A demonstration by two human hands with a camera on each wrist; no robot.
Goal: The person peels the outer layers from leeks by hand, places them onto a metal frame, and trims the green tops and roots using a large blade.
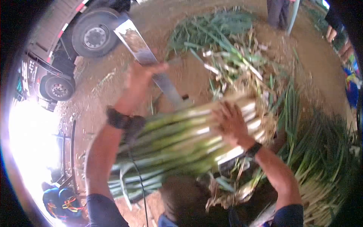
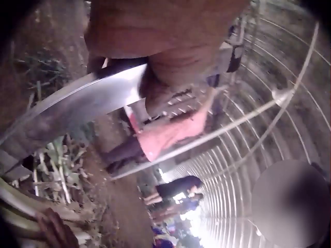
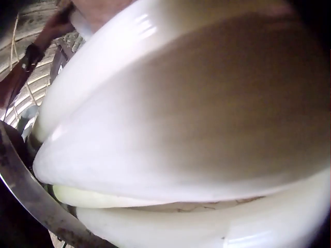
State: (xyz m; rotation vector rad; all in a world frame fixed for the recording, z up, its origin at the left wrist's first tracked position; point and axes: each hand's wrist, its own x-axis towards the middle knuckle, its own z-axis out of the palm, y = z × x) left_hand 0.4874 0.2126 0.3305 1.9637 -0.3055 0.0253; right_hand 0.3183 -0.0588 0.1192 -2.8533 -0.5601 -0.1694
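My left hand (image 1: 141, 77) grips a long, wide metal blade (image 1: 166, 89) above the far side of a row of thick green onions (image 1: 170, 140). In the left wrist view the hand (image 2: 160, 46) curls round the blade (image 2: 83, 103); its fingers are partly hidden. My right hand (image 1: 228, 123) rests with spread fingers on the pale ends of the stalks, which lie side by side; their leaves reach left. White stalks (image 3: 103, 150) fill most of the right wrist view, with a curved metal edge (image 3: 39, 206) at their lower left.
Piles of green onions (image 1: 211, 30) lie on the dirt ground beyond and at the right (image 1: 321, 151). Loose trimmings (image 1: 242, 60) are strewn between. A truck wheel (image 1: 94, 36) stands at the upper left. A person in a pink top (image 2: 170, 137) and others stand farther off.
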